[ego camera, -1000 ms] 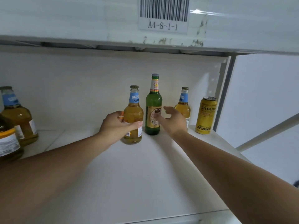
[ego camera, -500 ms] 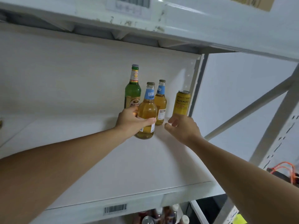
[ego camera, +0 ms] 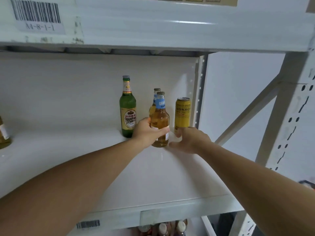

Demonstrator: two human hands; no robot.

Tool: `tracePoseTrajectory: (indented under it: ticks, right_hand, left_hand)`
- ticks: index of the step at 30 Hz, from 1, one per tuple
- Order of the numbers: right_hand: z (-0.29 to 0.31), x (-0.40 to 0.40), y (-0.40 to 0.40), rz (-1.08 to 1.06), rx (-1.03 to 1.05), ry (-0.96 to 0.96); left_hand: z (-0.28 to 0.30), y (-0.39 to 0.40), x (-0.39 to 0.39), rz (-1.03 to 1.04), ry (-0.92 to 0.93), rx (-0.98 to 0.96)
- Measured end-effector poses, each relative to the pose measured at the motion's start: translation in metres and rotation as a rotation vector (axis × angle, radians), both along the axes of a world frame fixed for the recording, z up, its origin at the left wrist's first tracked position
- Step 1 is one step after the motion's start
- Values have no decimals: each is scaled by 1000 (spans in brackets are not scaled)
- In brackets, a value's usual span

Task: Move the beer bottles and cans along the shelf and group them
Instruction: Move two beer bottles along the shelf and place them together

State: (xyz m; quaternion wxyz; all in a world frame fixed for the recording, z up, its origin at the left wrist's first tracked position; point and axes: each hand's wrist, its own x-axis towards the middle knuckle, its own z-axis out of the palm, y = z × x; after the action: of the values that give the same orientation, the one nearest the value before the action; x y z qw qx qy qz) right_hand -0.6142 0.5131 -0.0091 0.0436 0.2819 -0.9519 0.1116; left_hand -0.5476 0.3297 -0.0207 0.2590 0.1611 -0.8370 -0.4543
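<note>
Nearest, my two bare forearms reach up from the bottom edge over the white shelf (ego camera: 153,176). Under its front lip, the tops of more bottles (ego camera: 163,227) show on the level below, beside a small barcode sticker (ego camera: 87,224).

Farther in, my left hand (ego camera: 146,132) is wrapped round the lower body of a clear bottle (ego camera: 160,121) of amber beer with a blue neck label; the fingers (ego camera: 162,132) are closed across its front and its base sits on the shelf. My right hand (ego camera: 189,139) is just right of that bottle, fingers spread and loose, gripping nothing, the fingertips at the foot of the yellow can (ego camera: 182,114); I cannot tell if they touch it.

Directly behind the held bottle stands a second amber bottle (ego camera: 154,103), mostly hidden, only its cap, neck and left shoulder showing. The can stands upright to the right, near the shelf's right upright post. Left of my left hand, a tall green bottle (ego camera: 127,109) stands upright, close to the back wall.

Far to the left, well apart from this group, part of another amber bottle (ego camera: 3,135) is cut by the edge.

Above, the upper shelf beam carries a barcode label (ego camera: 36,15).
</note>
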Motion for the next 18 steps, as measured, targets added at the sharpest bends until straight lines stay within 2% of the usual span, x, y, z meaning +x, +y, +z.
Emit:
tracePoseTrajectory:
  ticks: [18]
  right_hand:
    - [-7, 4, 15, 58, -91, -29]
  left_hand:
    - [10, 4, 0, 62, -140, -62]
